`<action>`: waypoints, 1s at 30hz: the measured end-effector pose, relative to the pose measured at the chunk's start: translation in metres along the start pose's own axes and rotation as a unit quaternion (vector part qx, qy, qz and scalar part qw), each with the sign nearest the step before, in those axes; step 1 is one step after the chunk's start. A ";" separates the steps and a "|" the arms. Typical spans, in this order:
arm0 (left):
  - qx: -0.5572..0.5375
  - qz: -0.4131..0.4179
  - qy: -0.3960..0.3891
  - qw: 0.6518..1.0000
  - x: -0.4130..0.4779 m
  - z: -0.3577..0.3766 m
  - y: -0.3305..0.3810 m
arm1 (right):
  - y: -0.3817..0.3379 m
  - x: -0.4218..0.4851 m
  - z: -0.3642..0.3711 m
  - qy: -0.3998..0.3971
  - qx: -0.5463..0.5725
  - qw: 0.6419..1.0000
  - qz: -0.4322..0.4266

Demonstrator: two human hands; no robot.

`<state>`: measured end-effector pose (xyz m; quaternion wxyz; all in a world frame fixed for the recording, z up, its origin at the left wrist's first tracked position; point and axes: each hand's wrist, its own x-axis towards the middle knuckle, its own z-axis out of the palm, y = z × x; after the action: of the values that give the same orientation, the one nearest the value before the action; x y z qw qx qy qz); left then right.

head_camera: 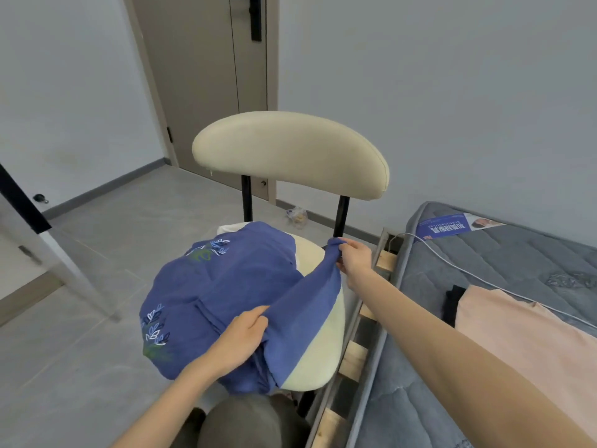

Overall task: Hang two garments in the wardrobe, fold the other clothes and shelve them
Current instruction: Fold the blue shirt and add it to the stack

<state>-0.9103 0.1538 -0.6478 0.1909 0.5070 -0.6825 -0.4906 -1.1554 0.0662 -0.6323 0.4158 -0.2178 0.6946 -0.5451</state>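
Garment point(226, 286) on chair point(323, 357), left of mattress point(504, 263)

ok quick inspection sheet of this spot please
surface: cream chair seat, partly covered
job's things: blue garment spread on the seat; peach garment on the mattress
clutter: plastic bag on the floor by the wall; black item beside the peach garment
grippers: left hand grips a fold of the blue garment; right hand pinches its far end
cables: white cable across the mattress
surroundings: door behind the chair, grey walls
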 end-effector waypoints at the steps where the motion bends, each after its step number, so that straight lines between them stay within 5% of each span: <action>1: -0.002 -0.002 0.013 1.000 0.004 -0.010 -0.005 | -0.002 0.002 0.013 -0.011 0.003 1.000 -0.002; 10: -0.020 -0.076 0.106 0.991 0.032 -0.080 -0.046 | -0.008 0.016 0.118 -0.081 0.020 0.996 0.019; 17: 0.071 -0.137 0.117 0.981 0.047 -0.090 -0.065 | 0.010 0.014 0.117 -0.163 0.006 0.987 0.012; 22: 0.161 -0.100 0.251 0.949 0.062 -0.072 -0.040 | 0.028 -0.005 0.077 -0.089 -0.069 0.992 -0.057; 30: 0.243 -0.148 0.154 0.946 0.092 -0.038 -0.016 | 0.078 -0.030 0.032 -0.035 -0.074 0.991 0.105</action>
<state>-0.9116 0.0549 -0.6662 0.0899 0.7026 -0.6607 -0.2487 -1.1008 0.0951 -0.6975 0.4773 -0.1928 0.7370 -0.4379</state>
